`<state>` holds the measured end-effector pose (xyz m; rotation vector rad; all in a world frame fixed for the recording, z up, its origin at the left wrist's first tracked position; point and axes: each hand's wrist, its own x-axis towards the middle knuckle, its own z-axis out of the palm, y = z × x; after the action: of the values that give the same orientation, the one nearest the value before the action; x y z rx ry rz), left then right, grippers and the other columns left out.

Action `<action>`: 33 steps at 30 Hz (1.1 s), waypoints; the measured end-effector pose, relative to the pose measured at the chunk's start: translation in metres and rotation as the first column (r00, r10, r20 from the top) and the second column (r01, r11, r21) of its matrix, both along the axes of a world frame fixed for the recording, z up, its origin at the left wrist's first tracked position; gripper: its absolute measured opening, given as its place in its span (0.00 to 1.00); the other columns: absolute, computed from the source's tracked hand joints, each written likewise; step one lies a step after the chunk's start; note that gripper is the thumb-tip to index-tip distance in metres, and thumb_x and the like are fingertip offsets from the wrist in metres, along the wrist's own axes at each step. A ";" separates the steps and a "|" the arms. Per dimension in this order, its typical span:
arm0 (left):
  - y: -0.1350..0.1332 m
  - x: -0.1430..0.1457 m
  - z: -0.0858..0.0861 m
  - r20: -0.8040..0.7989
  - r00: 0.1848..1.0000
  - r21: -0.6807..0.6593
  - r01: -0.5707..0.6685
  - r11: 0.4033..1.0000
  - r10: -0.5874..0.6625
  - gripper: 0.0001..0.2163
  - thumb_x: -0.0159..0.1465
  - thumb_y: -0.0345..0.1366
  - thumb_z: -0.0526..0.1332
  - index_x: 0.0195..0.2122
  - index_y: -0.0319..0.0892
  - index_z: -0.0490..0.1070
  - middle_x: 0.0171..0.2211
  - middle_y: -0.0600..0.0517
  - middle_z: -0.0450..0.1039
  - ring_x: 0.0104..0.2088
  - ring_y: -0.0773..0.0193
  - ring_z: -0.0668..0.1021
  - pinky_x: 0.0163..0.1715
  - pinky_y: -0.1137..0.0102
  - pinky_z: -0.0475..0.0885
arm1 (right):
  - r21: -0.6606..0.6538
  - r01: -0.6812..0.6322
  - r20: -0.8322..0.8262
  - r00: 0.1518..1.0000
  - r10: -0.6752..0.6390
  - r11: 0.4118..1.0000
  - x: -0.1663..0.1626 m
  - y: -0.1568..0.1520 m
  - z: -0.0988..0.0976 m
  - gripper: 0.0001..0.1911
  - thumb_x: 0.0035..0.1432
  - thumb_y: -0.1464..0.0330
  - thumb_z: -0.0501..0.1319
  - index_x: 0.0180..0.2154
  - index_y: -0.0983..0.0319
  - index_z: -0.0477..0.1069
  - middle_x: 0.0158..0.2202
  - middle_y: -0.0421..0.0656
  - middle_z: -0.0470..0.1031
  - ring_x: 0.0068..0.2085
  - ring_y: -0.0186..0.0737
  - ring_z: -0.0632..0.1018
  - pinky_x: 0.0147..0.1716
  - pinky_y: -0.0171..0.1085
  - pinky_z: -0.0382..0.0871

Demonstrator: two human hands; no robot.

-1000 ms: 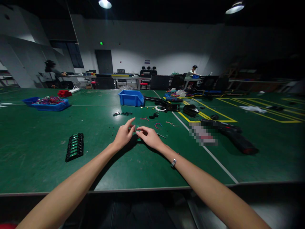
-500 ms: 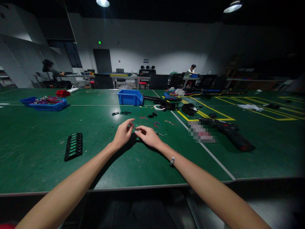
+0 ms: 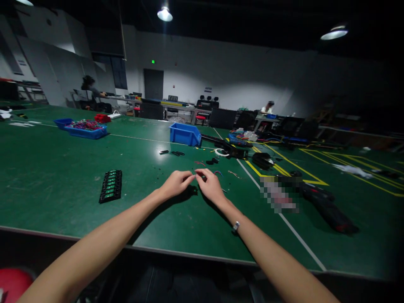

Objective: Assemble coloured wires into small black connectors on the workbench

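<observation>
Both of my hands hover close together over the green table [image 3: 63, 176], fingertips almost meeting. My left hand [image 3: 175, 184] has its fingers curled and pinched toward the right one. My right hand [image 3: 211, 185] is likewise pinched; whatever small part sits between the fingertips is too tiny to name. A small dark piece [image 3: 191, 191] lies on the table just under and between the hands. Short coloured wires [image 3: 217, 172] lie just beyond my fingers.
A black tray of green parts [image 3: 111, 185] lies to the left. A blue bin [image 3: 184, 134] stands farther back, a blue tray of parts [image 3: 85, 128] at far left. Black tools [image 3: 325, 205] and cables lie to the right. People sit at distant desks.
The view has tilted and shifted right. My left index finger, stretched out before, has curled in, and both hands now pinch together at the fingertips.
</observation>
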<state>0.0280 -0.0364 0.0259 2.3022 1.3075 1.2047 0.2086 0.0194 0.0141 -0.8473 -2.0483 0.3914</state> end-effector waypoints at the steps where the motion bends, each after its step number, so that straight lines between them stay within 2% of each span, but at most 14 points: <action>1: 0.000 0.000 0.000 -0.015 1.000 -0.006 0.013 1.000 -0.013 0.19 0.72 0.43 0.52 0.29 0.37 0.72 0.22 0.54 0.69 0.24 0.69 0.68 0.27 0.73 0.57 | 0.051 0.005 0.032 0.999 -0.007 0.999 -0.002 0.004 0.002 0.12 0.65 0.70 0.56 0.46 0.62 0.76 0.45 0.49 0.77 0.47 0.44 0.77 0.49 0.41 0.70; 4: 0.000 -0.001 0.000 -0.042 0.998 -0.016 0.036 0.999 -0.037 0.20 0.72 0.42 0.51 0.26 0.38 0.69 0.20 0.55 0.67 0.22 0.70 0.67 0.26 0.73 0.55 | 0.142 -0.018 0.198 0.980 -0.011 0.990 -0.017 0.025 0.013 0.13 0.65 0.72 0.55 0.47 0.62 0.76 0.46 0.49 0.77 0.50 0.45 0.75 0.54 0.42 0.66; 7: 0.001 -0.003 -0.001 -0.062 0.997 -0.013 0.037 0.999 -0.038 0.20 0.73 0.41 0.51 0.26 0.38 0.69 0.21 0.54 0.69 0.22 0.69 0.68 0.26 0.72 0.55 | 0.078 0.006 0.404 0.914 -0.037 0.997 -0.048 0.057 0.026 0.14 0.64 0.73 0.55 0.47 0.62 0.77 0.45 0.49 0.78 0.48 0.44 0.76 0.51 0.39 0.68; 10: 0.004 -0.006 -0.003 -0.100 0.995 -0.008 -0.011 1.000 0.010 0.20 0.72 0.41 0.51 0.25 0.39 0.70 0.21 0.53 0.69 0.21 0.68 0.68 0.26 0.71 0.55 | 0.030 0.076 0.602 0.795 -0.079 0.997 -0.087 0.092 0.032 0.16 0.63 0.73 0.56 0.50 0.61 0.77 0.49 0.49 0.78 0.50 0.43 0.76 0.51 0.36 0.67; 14: 0.007 -0.011 -0.004 -0.119 0.993 0.010 -0.011 1.000 0.012 0.16 0.72 0.39 0.53 0.30 0.39 0.73 0.25 0.50 0.74 0.25 0.65 0.74 0.28 0.72 0.58 | 0.077 0.136 0.611 0.776 -0.154 0.988 -0.128 0.125 0.027 0.18 0.63 0.72 0.57 0.52 0.64 0.76 0.55 0.55 0.72 0.56 0.52 0.70 0.55 0.45 0.63; 18: 0.008 -0.014 -0.002 -0.145 0.989 0.006 -0.009 1.000 0.010 0.14 0.71 0.40 0.54 0.34 0.40 0.76 0.28 0.49 0.77 0.26 0.64 0.76 0.28 0.72 0.60 | 0.142 0.173 0.660 0.718 -0.223 0.975 -0.146 0.146 0.013 0.18 0.64 0.70 0.57 0.52 0.63 0.76 0.60 0.55 0.66 0.60 0.55 0.65 0.57 0.48 0.62; 23: 0.010 -0.020 0.001 -0.147 0.988 0.050 -0.042 0.998 0.049 0.17 0.71 0.41 0.54 0.29 0.39 0.74 0.26 0.49 0.76 0.26 0.65 0.74 0.29 0.71 0.59 | 0.134 0.145 0.672 0.714 -0.197 0.980 -0.147 0.157 0.004 0.14 0.65 0.68 0.57 0.47 0.64 0.77 0.57 0.56 0.67 0.57 0.54 0.66 0.55 0.48 0.62; 27: 0.013 -0.026 0.002 -0.114 0.985 0.109 -0.115 0.987 0.128 0.20 0.72 0.42 0.53 0.25 0.39 0.72 0.24 0.50 0.72 0.26 0.66 0.71 0.30 0.71 0.61 | 0.127 0.032 0.607 0.788 -0.103 0.991 -0.133 0.148 0.005 0.09 0.64 0.70 0.57 0.41 0.64 0.76 0.55 0.54 0.70 0.56 0.50 0.69 0.54 0.45 0.63; 30: 0.017 -0.031 0.000 -0.067 0.985 0.129 -0.147 0.981 0.157 0.21 0.73 0.42 0.51 0.26 0.39 0.72 0.25 0.50 0.71 0.27 0.65 0.71 0.32 0.70 0.63 | 0.057 -0.040 0.439 0.899 0.010 0.998 -0.103 0.128 0.012 0.07 0.64 0.69 0.57 0.39 0.64 0.73 0.46 0.51 0.75 0.48 0.45 0.73 0.50 0.42 0.66; 32: 0.021 -0.035 -0.002 0.002 0.986 0.146 -0.166 0.975 0.168 0.17 0.73 0.39 0.51 0.33 0.39 0.75 0.31 0.48 0.73 0.32 0.63 0.73 0.37 0.70 0.67 | -0.065 -0.066 0.268 0.960 0.081 0.996 -0.073 0.108 0.018 0.08 0.65 0.65 0.56 0.39 0.62 0.71 0.38 0.46 0.77 0.40 0.42 0.76 0.43 0.41 0.69; 33: 0.022 -0.037 -0.004 0.047 0.984 0.155 -0.179 0.972 0.173 0.14 0.72 0.37 0.51 0.40 0.39 0.76 0.35 0.47 0.74 0.36 0.62 0.75 0.39 0.70 0.68 | -0.131 -0.093 0.187 0.975 0.116 0.987 -0.058 0.096 0.022 0.09 0.65 0.63 0.57 0.38 0.61 0.70 0.37 0.45 0.77 0.37 0.41 0.76 0.41 0.40 0.70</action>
<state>-0.0085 -0.0142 0.0224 2.3009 1.4802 1.4461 0.1508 0.1156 0.0358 -0.8823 -2.2757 0.5138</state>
